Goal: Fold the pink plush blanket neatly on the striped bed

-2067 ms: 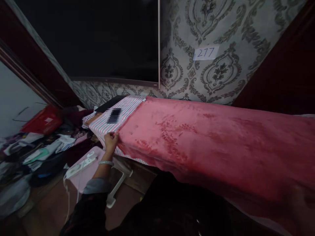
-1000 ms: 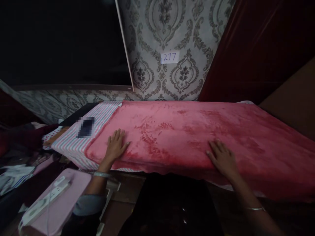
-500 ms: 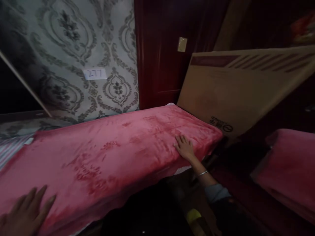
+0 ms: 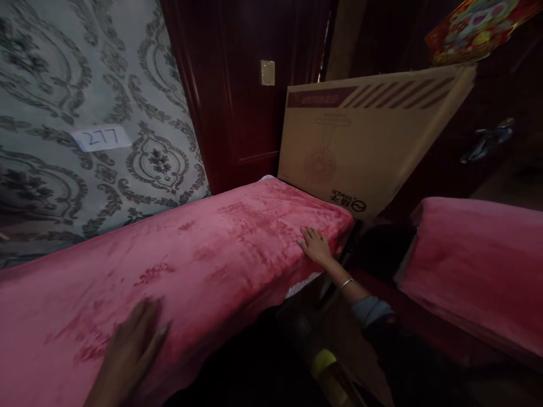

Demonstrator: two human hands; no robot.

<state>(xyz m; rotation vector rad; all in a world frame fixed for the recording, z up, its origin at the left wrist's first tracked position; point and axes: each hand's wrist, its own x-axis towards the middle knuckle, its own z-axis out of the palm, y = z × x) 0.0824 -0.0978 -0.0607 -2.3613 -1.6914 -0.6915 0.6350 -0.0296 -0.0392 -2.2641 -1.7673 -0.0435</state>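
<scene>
A pink plush blanket (image 4: 203,249) with darker red patches covers a long, bench-like surface along the wall. My right hand (image 4: 314,245) lies palm down on it near the far right end, fingers stretched out, a silver bangle on the wrist. Closer to me, at the lower left, my left hand (image 4: 131,345) is over the same blanket with its fingers extended; it is slightly blurred. Neither hand grasps anything. A strip of white cloth (image 4: 303,284) shows under the blanket's front edge.
A large cardboard box (image 4: 326,141) leans at the blanket's far end, before a dark red door (image 4: 229,102). Another pink covered block (image 4: 479,260) stands at right. Below, a bottle with a yellow-green cap (image 4: 323,362) is on the dark floor. A paper marked 277 (image 4: 102,137) is on the wall.
The view has turned to the right. My left hand has come along the blanket toward the right, nearer my right hand, which stays on the blanket near its end.
</scene>
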